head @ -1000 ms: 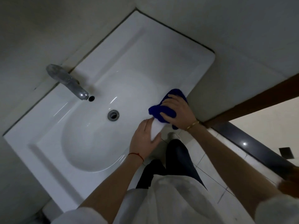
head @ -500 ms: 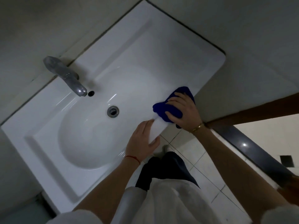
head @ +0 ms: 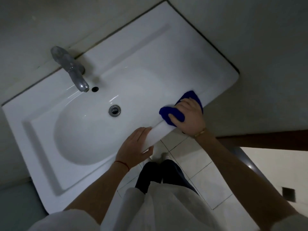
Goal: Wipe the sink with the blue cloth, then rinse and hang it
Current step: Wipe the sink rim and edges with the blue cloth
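Observation:
A white ceramic sink (head: 143, 52) with an oval bowl fills the middle of the head view. My right hand (head: 188, 116) presses a bunched blue cloth (head: 168, 114) onto the sink's front rim at the right side; part of the cloth sticks out beyond my fingers. My left hand (head: 133, 150) rests flat over the front edge of the sink, just left of the right hand, fingers on the rim and thumb below it, holding no object. A metal tap (head: 71, 70) stands at the back left, above the drain (head: 114, 110).
Grey walls close in behind and to the right of the sink. Below the front edge lies a white tiled floor (head: 205, 177) with my dark trouser legs on it. A dark wooden door frame (head: 260, 139) and threshold run at the right.
The view has shifted, so the sink sits further right and up in frame. My right hand with the cloth has slid slightly right along the front rim. My left hand keeps its place on the edge.

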